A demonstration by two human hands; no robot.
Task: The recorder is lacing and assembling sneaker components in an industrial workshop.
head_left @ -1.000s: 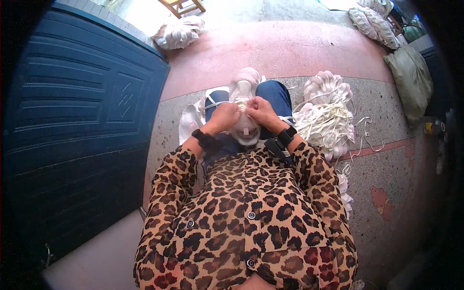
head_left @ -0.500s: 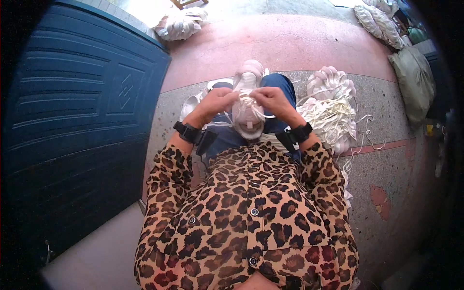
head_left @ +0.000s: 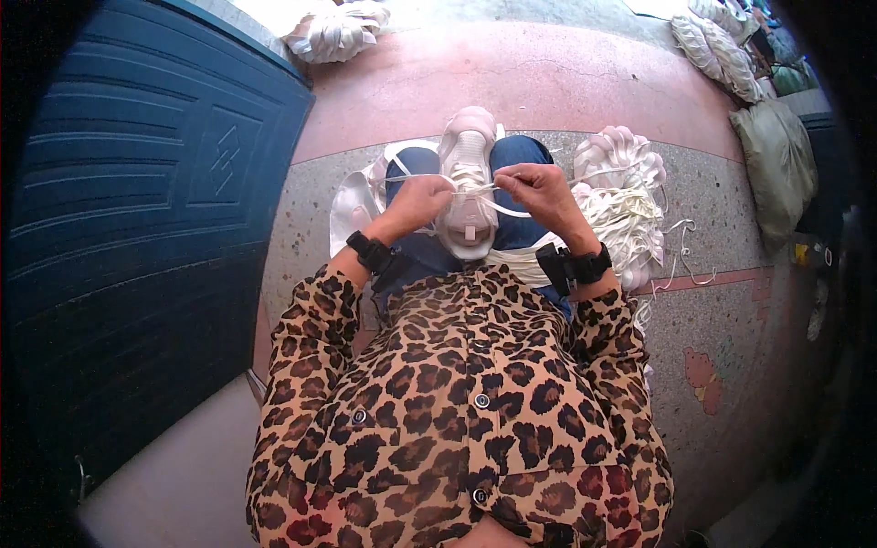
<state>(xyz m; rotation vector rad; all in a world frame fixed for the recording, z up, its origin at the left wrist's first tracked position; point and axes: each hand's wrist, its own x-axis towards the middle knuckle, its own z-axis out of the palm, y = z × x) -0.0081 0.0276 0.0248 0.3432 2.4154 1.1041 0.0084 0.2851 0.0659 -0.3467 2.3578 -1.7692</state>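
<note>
Plainly, left hand (head_left: 427, 199) and right hand (head_left: 543, 194) angle inward — fingertips pinched closed on shoe laces (head_left: 513, 214).

Shoe (head_left: 467, 164) between the knees (head_left: 518, 157), lace pile (head_left: 626, 219) right, door (head_left: 155, 210) left.

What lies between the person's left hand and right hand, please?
In the head view, a pale sneaker lies between the left hand and the right hand, with white shoelace strands running across its top.

A blue panelled door (head_left: 155, 183) stands at left; a pale sack (head_left: 775, 169), at right. Pink flooring (head_left: 512, 78) adjoins speckled grey flooring (head_left: 703, 187).
</note>
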